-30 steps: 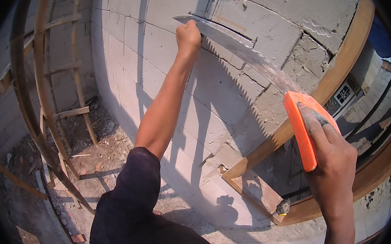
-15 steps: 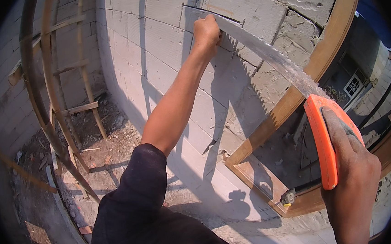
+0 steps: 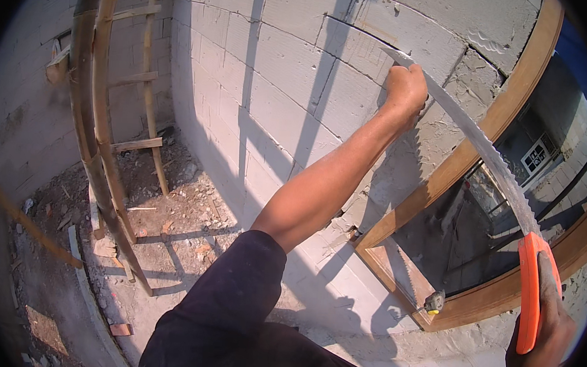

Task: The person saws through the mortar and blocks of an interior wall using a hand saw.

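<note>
A hand saw with a long toothed steel blade [image 3: 479, 139] and an orange handle [image 3: 528, 298] slants across the upper right. Its handle is in the grip of my right hand [image 3: 549, 335], low at the right. Near the blade's tip, my left hand [image 3: 405, 92] is closed, with the blade edge at its fingers. The saw tip lies close to the pale block wall [image 3: 290, 52], beside a thin dark slit that runs along a block. The blade passes in front of the wooden frame [image 3: 503, 107].
A wooden ladder-like scaffold [image 3: 97, 99] stands at the left, with rubble [image 3: 189, 196] at its foot. On the sill of the wooden frame rests a small grey-and-yellow object, perhaps a tape measure [image 3: 434, 303]. Through the opening, a small white window [image 3: 535, 156] shows.
Both hands and the saw have moved right. The right hand and handle are also lower, and the blade's tip has shifted right along the wall. The view has turned slightly left.
</note>
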A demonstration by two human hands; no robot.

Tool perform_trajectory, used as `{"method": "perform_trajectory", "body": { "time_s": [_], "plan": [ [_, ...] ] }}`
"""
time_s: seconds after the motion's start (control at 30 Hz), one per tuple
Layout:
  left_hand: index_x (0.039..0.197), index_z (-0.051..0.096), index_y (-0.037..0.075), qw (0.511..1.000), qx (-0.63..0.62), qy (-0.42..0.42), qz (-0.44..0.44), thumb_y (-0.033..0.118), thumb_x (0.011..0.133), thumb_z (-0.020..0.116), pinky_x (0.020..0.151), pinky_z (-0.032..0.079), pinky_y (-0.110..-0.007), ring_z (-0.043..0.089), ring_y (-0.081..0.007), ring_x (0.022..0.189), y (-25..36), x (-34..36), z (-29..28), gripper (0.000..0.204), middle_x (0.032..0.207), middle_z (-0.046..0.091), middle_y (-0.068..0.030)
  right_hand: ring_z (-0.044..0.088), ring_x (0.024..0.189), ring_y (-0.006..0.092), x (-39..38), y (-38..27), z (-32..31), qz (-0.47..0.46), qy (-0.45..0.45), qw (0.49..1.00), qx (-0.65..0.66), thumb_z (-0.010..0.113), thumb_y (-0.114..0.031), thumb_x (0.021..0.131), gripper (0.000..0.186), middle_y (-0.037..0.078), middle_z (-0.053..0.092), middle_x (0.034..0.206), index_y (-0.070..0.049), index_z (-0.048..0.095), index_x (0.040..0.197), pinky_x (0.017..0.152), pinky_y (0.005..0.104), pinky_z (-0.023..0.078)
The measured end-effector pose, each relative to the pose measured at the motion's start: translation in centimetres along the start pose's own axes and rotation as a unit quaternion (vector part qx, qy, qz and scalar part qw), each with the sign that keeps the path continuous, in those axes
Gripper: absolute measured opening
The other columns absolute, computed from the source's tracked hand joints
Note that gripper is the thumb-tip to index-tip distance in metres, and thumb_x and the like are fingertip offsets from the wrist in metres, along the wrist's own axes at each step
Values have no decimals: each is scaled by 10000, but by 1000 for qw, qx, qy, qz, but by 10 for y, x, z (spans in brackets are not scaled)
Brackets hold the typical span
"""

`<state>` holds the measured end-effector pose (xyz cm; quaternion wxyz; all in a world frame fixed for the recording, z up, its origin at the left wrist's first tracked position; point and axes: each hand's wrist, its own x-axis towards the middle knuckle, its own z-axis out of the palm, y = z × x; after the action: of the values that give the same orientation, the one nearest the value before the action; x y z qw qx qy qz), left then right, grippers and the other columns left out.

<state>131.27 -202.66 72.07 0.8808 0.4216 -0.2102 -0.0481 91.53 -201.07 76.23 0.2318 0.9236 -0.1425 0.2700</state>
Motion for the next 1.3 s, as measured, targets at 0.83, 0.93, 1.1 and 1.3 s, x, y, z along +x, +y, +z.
{"method": "perform_trajectory", "body": {
  "time_s": [0.83, 0.93, 1.1, 1.3],
  "plan": [
    [677, 424, 120, 1000, -1, -28, -12, 188, 913, 441, 436, 205, -290, 289, -81, 455, 11, 32, -43, 246, 558, 357, 37, 636, 827, 411, 31, -30, 15, -4, 16, 1000, 23, 612, 126, 750, 528, 252, 648, 943, -5, 597, 1261, 798, 392, 505],
    [663, 421, 101, 999, 18, -26, -27, 179, 923, 407, 430, 209, -298, 291, -88, 444, 17, 11, -22, 272, 552, 370, 25, 616, 822, 398, -9, -13, 3, -1, 3, 998, -67, 591, 120, 764, 577, 245, 629, 907, -21, 556, 1322, 829, 392, 487],
    [637, 443, 76, 995, 38, -75, -46, 182, 917, 441, 403, 242, -321, 335, -100, 424, 4, -20, 3, 300, 521, 385, 15, 605, 777, 364, -30, -21, -24, 44, -49, 998, 18, 588, 96, 768, 643, 183, 608, 838, -49, 507, 1389, 781, 399, 492],
    [624, 452, 112, 997, -21, -68, 7, 206, 963, 449, 386, 207, -266, 302, -60, 398, -29, -72, -88, 352, 513, 372, 43, 611, 1074, 296, -80, -21, 18, -108, -112, 979, -134, 686, -198, 880, 418, 170, 641, 1129, -87, 585, 1269, 897, 384, 513]
  ]
}}
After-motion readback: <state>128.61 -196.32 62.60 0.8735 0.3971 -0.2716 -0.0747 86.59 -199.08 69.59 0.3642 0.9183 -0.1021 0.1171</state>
